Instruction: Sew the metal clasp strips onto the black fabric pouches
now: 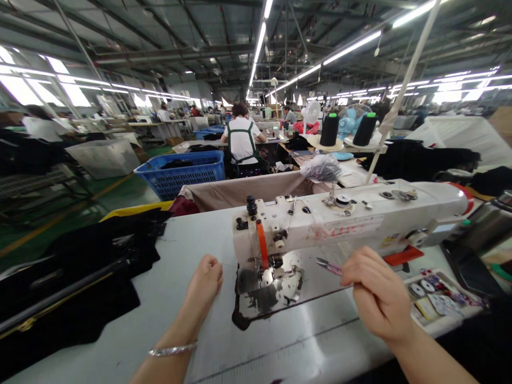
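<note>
Right hand, nearest: clamped on thread snips, tips pointing toward presser foot of sewing machine. Left hand: fingers curled together, nothing visible inside, resting on tabletop just left of needle plate. No cloth under foot; judged thread-trimming at the needle, calling for steady tips close in. Tray, right: bobbins, small packets. Blue basket, beyond: dark fabric.
</note>
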Available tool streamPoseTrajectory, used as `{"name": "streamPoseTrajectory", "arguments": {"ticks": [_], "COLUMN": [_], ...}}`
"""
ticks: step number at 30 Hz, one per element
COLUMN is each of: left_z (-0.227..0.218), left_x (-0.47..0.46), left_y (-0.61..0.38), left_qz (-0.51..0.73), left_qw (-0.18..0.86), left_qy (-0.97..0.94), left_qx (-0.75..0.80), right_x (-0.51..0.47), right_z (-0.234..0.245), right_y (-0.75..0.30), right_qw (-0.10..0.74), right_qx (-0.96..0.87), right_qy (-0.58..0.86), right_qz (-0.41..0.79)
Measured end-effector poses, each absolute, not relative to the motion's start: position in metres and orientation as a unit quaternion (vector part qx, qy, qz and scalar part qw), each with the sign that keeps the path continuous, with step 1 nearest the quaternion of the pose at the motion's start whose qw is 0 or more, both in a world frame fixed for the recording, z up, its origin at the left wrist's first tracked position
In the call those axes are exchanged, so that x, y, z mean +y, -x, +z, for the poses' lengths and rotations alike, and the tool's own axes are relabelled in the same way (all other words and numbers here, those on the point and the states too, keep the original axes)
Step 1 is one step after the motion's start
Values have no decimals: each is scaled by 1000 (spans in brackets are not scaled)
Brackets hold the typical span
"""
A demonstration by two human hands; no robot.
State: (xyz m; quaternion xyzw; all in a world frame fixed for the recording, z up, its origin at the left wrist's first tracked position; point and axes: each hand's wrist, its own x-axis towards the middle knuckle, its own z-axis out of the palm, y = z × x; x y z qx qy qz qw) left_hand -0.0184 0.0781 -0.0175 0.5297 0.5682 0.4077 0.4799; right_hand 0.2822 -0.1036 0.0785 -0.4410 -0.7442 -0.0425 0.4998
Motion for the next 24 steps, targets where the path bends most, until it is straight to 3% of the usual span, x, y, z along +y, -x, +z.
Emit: {"name": "streamPoseTrajectory", "arguments": {"ticks": [3, 10, 15, 17, 21, 24], "left_z": [-4, 49, 45, 39, 38, 39], "left_x": [73, -4, -91, -102, -84, -53], "left_y": [20, 62, 68, 63, 43, 18], "left_qz": [393, 273, 119, 110, 230, 168], "left_qw": [476, 487, 508, 473, 332, 282], "left_qy": [-544, -634, -727, -758, -849, -923], "left_qx": [569, 535, 446, 434, 342, 198], "right_x": [-100, -96, -87, -88, -111, -129], "right_z": [83, 9, 3, 4, 4, 8], "right_y": [-274, -191, -138, -133, -148, -177], "right_qw": [485, 437, 469, 473, 448, 379], "right_qx": [-765, -650, -368, -341, -405, -501], "right_qy": [424, 497, 462, 471, 509, 559], "right_qz": [0, 374, 657, 661, 613, 541]}}
